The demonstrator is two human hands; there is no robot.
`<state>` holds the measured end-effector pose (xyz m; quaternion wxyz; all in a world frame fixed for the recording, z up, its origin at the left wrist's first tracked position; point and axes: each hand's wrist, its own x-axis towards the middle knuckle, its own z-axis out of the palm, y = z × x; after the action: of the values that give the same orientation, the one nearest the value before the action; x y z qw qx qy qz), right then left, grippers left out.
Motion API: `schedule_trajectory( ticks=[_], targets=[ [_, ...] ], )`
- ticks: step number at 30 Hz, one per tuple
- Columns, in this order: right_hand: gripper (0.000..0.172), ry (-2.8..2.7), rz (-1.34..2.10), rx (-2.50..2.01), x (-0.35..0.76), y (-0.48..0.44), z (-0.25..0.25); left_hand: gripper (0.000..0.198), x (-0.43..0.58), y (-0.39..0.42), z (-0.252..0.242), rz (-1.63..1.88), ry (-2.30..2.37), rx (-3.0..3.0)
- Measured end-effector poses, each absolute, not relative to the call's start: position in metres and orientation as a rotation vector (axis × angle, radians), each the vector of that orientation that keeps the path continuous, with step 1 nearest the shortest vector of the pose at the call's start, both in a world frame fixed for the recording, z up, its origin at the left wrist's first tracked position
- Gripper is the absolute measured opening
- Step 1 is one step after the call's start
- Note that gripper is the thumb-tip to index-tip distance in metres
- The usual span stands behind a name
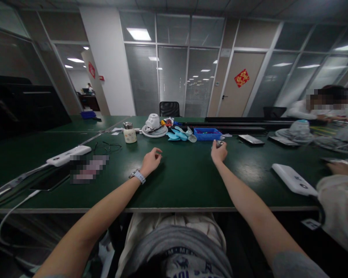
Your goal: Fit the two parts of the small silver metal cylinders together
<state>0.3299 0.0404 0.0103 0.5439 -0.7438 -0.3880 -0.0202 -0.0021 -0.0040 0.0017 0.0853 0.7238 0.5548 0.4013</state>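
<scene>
My left hand (pixel 151 162) is over the green tabletop with its fingers loosely curved and apart. It holds nothing, and a watch (pixel 138 176) is on that wrist. My right hand (pixel 219 153) is closed around a small grey, metallic-looking object (pixel 219 143), too small and covered to name. Just beyond that hand is a blue plastic tray (pixel 207 134) with small parts in it. Light-blue fan blades (pixel 178 134) lie left of the tray. A white fan (pixel 154 126) lies behind them, and a cream pot holding screwdriver bits or similar metal pieces (pixel 130 134) stands to its left.
White power strips lie at left (pixel 69 155) and right (pixel 294 180), with cables. A dark tablet or phone (pixel 52 178) is at front left. A white flat box (pixel 251 139) and bagged fan parts (pixel 295 132) lie at right. A co-worker's arm (pixel 342 170) reaches in there.
</scene>
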Motion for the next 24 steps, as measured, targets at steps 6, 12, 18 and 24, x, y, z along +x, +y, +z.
schedule_trajectory(
  ticks=[6, 12, 18, 24],
  targets=[
    [0.035, -1.772, 0.150, -1.341, 0.247, 0.018, 0.008, 0.019, 0.002, -0.008, 0.007, 1.297, 1.487, 2.203],
    [0.031, -1.946, 0.093, -1.258, 0.203, -0.005, 0.003, 0.021, 0.013, -0.022, 0.017, 1.489, 1.190, 2.369],
    [0.030, -2.051, 0.008, -1.288, 0.197, -0.015, 0.003, 0.024, 0.021, -0.030, 0.020, 1.462, 1.126, 2.453],
    [0.032, -2.102, -0.065, -1.274, 0.196, -0.016, 0.004, 0.020, 0.023, -0.030, 0.020, 1.466, 1.144, 2.451]
  ],
)
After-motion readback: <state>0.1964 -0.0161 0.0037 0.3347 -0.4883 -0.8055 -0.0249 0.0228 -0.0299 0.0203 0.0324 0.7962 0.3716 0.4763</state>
